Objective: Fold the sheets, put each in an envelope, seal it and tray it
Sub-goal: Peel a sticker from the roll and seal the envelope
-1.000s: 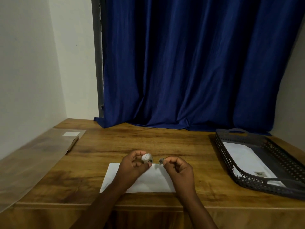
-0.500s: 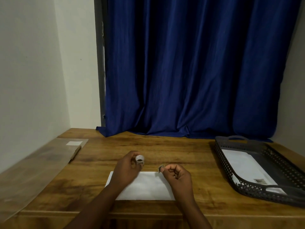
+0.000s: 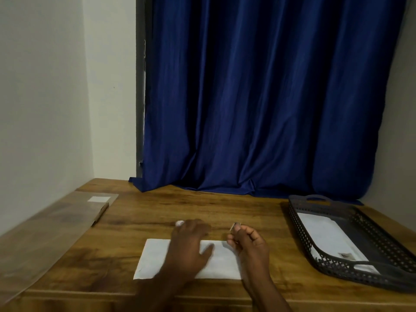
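Note:
A white envelope (image 3: 154, 258) lies flat on the wooden table (image 3: 258, 212) near the front edge, and both my hands are over it. My left hand (image 3: 191, 244) is blurred and reaches past the envelope's far edge, with a small white roll (image 3: 180, 222) at its fingertips. My right hand (image 3: 249, 240) hovers over the envelope's right end, thumb and forefinger pinching a small sticker piece (image 3: 233, 226). To the right stands a dark perforated tray (image 3: 300, 233) holding another white envelope (image 3: 326, 237) that bears a small mark.
A clear plastic sleeve (image 3: 56, 228) with a white label lies along the table's left side, by the wall. A blue curtain (image 3: 270, 109) hangs behind the table and rests on its back edge.
My left hand has moved forward and down with the white roll, away from my right hand. The right hand has stayed over the envelope's right end with the small piece still pinched.

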A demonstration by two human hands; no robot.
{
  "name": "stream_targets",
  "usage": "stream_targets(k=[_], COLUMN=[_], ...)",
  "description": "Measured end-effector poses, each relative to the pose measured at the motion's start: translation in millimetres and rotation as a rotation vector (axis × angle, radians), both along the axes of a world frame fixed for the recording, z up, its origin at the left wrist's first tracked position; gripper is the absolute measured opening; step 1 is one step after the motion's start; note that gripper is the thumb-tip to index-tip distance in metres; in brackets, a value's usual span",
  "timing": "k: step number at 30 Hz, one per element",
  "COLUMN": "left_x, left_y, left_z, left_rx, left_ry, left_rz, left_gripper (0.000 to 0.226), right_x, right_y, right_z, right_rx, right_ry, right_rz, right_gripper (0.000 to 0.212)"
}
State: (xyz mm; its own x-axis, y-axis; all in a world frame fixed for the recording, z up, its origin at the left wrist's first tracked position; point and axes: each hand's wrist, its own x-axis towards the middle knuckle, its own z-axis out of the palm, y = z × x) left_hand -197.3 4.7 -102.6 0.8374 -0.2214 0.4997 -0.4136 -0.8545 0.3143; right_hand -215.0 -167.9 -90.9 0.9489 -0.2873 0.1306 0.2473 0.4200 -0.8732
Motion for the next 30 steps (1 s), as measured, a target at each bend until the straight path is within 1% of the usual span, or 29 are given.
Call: stream_targets(k=[1, 2, 3, 4, 6, 9, 11, 13, 16, 19, 22, 27, 30], left_x=[-8, -14, -18, -20, -23, -24, -25, -26, -28, -30, -30, -24, -21], left_y=[-10, -16, -20, -21, -21, -22, -23, -24, -25, -26, -25, -24, -23], left_z=[-2, -5, -9, -13, -17, -18, -18, -18, -16, -13, -12, -19, -24], left_rx=[0.031, 0.054, 0.076, 0.098, 0.135, 0.149, 0.141, 0.134, 0.107, 0.049, 0.035, 0.065, 0.114], left_ry=[0.060, 0.125, 0.183, 0.223, 0.237, 0.244, 0.246, 0.243, 0.260, 0.313, 0.319, 0.267, 0.231], left_rz=[-0.050, -0.081, -0.092, -0.093, -0.081, -0.086, -0.089, -0.088, -0.076, -0.062, -0.057, -0.084, -0.104], left_gripper=[0.054, 0.057, 0.061, 0.063, 0.064, 0.063, 0.062, 0.062, 0.061, 0.070, 0.077, 0.070, 0.070], right_x=[1, 1, 3, 5, 11, 26, 38, 49, 61, 71, 78, 83, 86], right_y=[-4, -10, -17, -27, -48, -73, -79, -76, -63, -51, -45, -41, -40], right_z=[4, 9, 16, 23, 39, 57, 63, 63, 58, 53, 49, 46, 45], right_rx=[0.061, 0.069, 0.022, -0.077, -0.416, -0.975, -1.237, -1.390, -1.505, -1.571, -1.615, -1.646, -1.663], right_ry=[0.021, 0.037, 0.050, 0.062, 0.100, 0.110, 0.078, 0.074, 0.104, 0.087, 0.098, 0.092, 0.089], right_rz=[0.027, 0.057, 0.096, 0.141, 0.218, 0.286, 0.355, 0.445, 0.530, 0.572, 0.581, 0.567, 0.565], right_gripper=[0.005, 0.005, 0.006, 0.009, 0.016, 0.015, 0.015, 0.017, 0.016, 0.016, 0.015, 0.012, 0.011])
